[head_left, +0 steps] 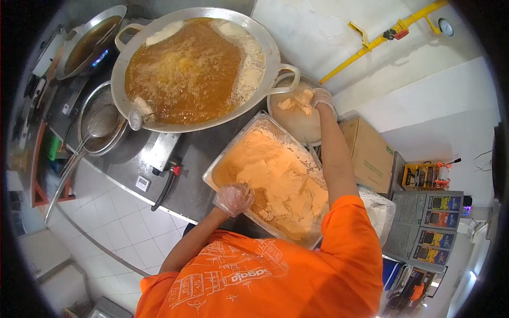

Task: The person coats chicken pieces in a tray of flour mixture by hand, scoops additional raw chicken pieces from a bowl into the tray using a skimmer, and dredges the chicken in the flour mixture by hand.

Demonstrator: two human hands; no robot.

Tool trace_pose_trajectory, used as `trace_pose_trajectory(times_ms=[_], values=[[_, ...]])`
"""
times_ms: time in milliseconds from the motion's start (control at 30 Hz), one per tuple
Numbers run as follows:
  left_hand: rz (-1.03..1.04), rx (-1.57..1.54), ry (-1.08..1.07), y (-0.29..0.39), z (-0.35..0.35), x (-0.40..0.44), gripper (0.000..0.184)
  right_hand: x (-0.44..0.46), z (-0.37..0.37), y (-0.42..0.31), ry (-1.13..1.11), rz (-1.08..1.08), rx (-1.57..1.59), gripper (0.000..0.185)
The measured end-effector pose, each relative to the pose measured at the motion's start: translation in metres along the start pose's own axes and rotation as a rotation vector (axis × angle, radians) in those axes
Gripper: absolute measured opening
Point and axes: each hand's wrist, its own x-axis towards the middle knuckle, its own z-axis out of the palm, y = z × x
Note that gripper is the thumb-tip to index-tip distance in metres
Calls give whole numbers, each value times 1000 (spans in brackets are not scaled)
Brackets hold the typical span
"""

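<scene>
My right hand (pixel 322 98), in a clear plastic glove, is closed at the edge of a round metal bowl (pixel 283 119) of cloudy liquid. At its fingertips are orange, flour-coated pieces of food (pixel 302 102), held over the bowl. My left hand (pixel 236 199), also gloved, is curled shut at the near-left rim of a rectangular tub (pixel 211 172). Whatever its fingers may hold is hidden. Orange flour (pixel 281 169), clumped and uneven, fills much of the tub.
A large wok (pixel 275 58) of bubbling oil stands beyond the tub, a thermometer (pixel 135 120) at its rim. Left are a strainer (pixel 103 123) over a pot and a second wok (pixel 114 13). A cardboard box (pixel 366 153) and yellow gas pipe (pixel 379 42) are right.
</scene>
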Motion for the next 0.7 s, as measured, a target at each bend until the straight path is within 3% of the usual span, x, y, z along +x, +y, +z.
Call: trace_pose_trajectory(times_ms=[67, 133, 233, 267, 367, 500, 567, 633, 700], values=[[79, 56, 67, 2, -1, 0, 30, 8, 26, 25, 158, 20, 49, 24], [-80, -65, -32, -2, 6, 2, 31, 1, 38, 44, 119, 18, 60, 24], [-63, -9, -22, -3, 8, 1, 30, -42, 20, 59, 76, -65, 80, 24], [-52, -10, -32, -2, 8, 1, 30, -70, 2, 62, 71, -143, 89, 24], [-38, 1, -2, -1, 9, 1, 30, -203, -69, 46, 204, -69, 314, 24], [-53, 37, 16, -3, 19, 1, 31, -326, -33, 61, 351, 129, 585, 26], [-31, 42, 3, -3, 21, 3, 34, -358, 47, 82, 293, 105, 672, 28], [-44, 99, -52, -4, 20, 4, 34, -392, 112, 88, 243, 8, 562, 40], [-11, 96, -37, -1, 16, 3, 34, -419, 140, 69, -247, 199, 331, 64]])
